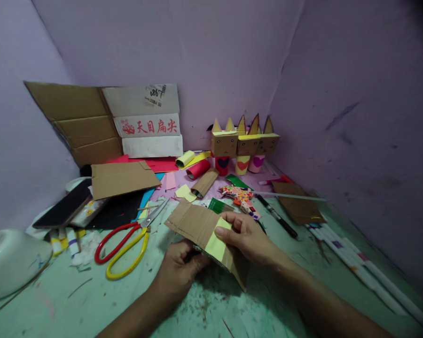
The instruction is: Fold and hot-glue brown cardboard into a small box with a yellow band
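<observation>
A folded piece of brown cardboard [193, 218] with a pale yellow paper [216, 244] on it is held above the green table, near the middle of the view. My right hand [248, 237] grips it from the right, thumb on the yellow paper and fingers at the upper edge. At its lower left edge, my left hand [183, 267] is closed on the cardboard, its fingertips partly hidden beneath. Scissors [141, 230] with one red and one yellow handle lie left of the cardboard, blades pointing up and right.
Three cardboard-headed cup figures [246, 145] stand at the back. Behind the scissors are a cardboard sheet [125, 179] and a dark phone-like slab [65, 206]. A white pot [14, 263] sits left; a black pen [277, 216] and white markers [356, 263] lie right.
</observation>
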Demonstrator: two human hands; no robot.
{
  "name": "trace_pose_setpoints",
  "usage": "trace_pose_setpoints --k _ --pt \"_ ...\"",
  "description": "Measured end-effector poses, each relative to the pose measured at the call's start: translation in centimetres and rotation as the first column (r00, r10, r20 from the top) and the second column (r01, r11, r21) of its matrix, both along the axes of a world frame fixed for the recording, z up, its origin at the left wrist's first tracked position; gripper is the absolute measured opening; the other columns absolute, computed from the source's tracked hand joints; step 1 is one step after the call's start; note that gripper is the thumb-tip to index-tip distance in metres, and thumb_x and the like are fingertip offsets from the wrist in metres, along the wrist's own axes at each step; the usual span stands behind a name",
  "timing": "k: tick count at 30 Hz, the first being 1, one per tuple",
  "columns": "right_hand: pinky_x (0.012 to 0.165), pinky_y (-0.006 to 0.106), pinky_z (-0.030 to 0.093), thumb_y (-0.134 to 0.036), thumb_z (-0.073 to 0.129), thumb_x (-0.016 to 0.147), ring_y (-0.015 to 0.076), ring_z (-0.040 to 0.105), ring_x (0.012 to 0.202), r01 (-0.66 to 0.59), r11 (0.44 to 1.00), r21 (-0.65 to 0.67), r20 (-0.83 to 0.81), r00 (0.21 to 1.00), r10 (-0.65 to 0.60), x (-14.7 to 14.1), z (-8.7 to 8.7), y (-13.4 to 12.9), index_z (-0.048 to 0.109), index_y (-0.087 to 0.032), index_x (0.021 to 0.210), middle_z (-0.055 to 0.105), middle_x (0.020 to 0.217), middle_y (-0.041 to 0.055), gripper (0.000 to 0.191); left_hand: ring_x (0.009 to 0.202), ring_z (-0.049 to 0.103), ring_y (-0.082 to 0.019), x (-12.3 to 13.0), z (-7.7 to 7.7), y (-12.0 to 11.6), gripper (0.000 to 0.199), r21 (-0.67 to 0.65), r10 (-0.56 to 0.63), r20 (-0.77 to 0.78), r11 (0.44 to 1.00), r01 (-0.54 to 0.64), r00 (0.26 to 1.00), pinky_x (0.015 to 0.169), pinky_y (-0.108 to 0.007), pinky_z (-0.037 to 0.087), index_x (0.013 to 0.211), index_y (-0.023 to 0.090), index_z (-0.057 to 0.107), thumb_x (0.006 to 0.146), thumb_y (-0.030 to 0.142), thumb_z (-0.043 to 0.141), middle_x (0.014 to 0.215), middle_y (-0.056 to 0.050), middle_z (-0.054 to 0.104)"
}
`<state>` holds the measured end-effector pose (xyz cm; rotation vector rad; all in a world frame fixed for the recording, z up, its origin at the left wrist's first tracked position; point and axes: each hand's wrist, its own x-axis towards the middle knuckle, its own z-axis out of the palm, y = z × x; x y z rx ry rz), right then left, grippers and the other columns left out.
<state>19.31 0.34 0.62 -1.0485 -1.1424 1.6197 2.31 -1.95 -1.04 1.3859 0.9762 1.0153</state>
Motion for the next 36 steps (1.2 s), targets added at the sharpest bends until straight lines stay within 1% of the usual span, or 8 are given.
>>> trace_pose_setpoints --k 6,9,17,22,26,29,33,36 --pt "0.060 0.026 0.044 -0.041 0.078 0.057 0.0153 0.060 0.063 -0.043 0.999 -0.015 -0.001 0.999 0.043 -0.1 0.5 -0.3 0.061 -0.014 0.077 0.066 0.067 0.0019 0.037 0.057 0.060 -0.017 0.1 -0.6 -0.2 0.017 -0.092 -0.055 -0.012 0.994 0.054 0.998 0.057 -0.028 0.049 0.073 0.014 0.072 0.069 0.029 0.064 0.063 -0.004 0.069" --pt "0.060 0.027 0.045 -0.038 0.077 0.057 0.0159 0.060 0.063 -0.040 0.999 -0.020 0.013 0.999 0.040 -0.2 0.4 -0.3 0.061 -0.015 0.077 0.067 0.067 0.0015 0.034 0.060 0.060 -0.018 0.2 -0.7 -0.2 0.016 -0.063 -0.028 -0.006 0.998 0.028 1.000 0.060 -0.028 0.050 0.074 0.015 0.073 0.070 0.028 0.064 0.065 -0.004 0.070" --pt "0.056 0.025 0.044 -0.033 0.075 0.058 0.0138 0.058 0.060 0.028 0.999 0.024 0.035 0.999 -0.028 -0.2 0.4 -0.2 0.064 -0.015 0.078 0.068 0.069 0.0013 0.029 0.058 0.061 -0.017 0.4 -0.4 0.1 0.010 0.034 0.088 -0.007 0.996 -0.088 0.996 0.054 -0.024 0.049 0.070 0.017 0.072 0.066 0.023 0.066 0.063 -0.002 0.070" --pt "0.057 0.025 0.045 -0.037 0.080 0.054 0.0129 0.059 0.058 -0.034 0.999 -0.013 -0.038 0.999 0.034 -0.2 0.8 -0.2 0.064 -0.015 0.073 0.067 0.063 -0.0003 0.034 0.069 0.066 -0.020 0.8 -0.1 0.0 0.011 -0.030 0.016 0.093 0.999 -0.014 0.996 0.065 -0.027 0.053 0.072 0.017 0.073 0.062 0.020 0.070 0.069 -0.002 0.073" --pt "0.055 0.022 0.044 -0.041 0.084 0.047 0.0107 0.059 0.054 -0.106 0.994 -0.036 -0.068 0.992 0.103 0.0 1.0 0.2 0.064 -0.014 0.069 0.065 0.057 -0.0021 0.041 0.066 0.066 -0.018 0.9 -0.1 0.0 0.012 -0.074 0.002 0.115 0.997 0.007 0.993 0.063 -0.026 0.053 0.072 0.017 0.073 0.060 0.015 0.071 0.068 -0.002 0.073" --pt "0.055 0.022 0.044 -0.044 0.084 0.045 0.0105 0.059 0.054 -0.105 0.993 -0.051 -0.080 0.992 0.101 0.1 1.0 0.3 0.064 -0.014 0.069 0.065 0.057 -0.0021 0.044 0.063 0.066 -0.017 0.9 0.0 0.0 0.013 -0.067 -0.008 0.138 0.998 0.018 0.990 0.061 -0.025 0.053 0.071 0.018 0.073 0.059 0.014 0.071 0.068 -0.001 0.073" --pt "0.055 0.022 0.044 -0.044 0.085 0.044 0.0105 0.058 0.054 -0.095 0.994 -0.054 -0.092 0.992 0.090 0.0 0.6 0.3 0.064 -0.014 0.069 0.065 0.057 -0.0023 0.045 0.069 0.066 -0.018 1.0 0.3 0.0 0.014 -0.066 0.001 0.164 0.998 0.010 0.986 0.066 -0.025 0.053 0.071 0.018 0.073 0.059 0.013 0.070 0.067 0.000 0.072" --pt "0.055 0.021 0.044 -0.045 0.085 0.044 0.0105 0.059 0.055 -0.082 0.996 -0.048 -0.094 0.993 0.077 -0.1 0.3 0.3 0.064 -0.014 0.069 0.065 0.057 -0.0024 0.045 0.063 0.064 -0.017 1.1 0.4 0.0 0.009 -0.086 0.015 0.159 0.996 -0.001 0.987 0.061 -0.024 0.053 0.065 0.018 0.071 0.058 0.012 0.069 0.061 0.001 0.070"
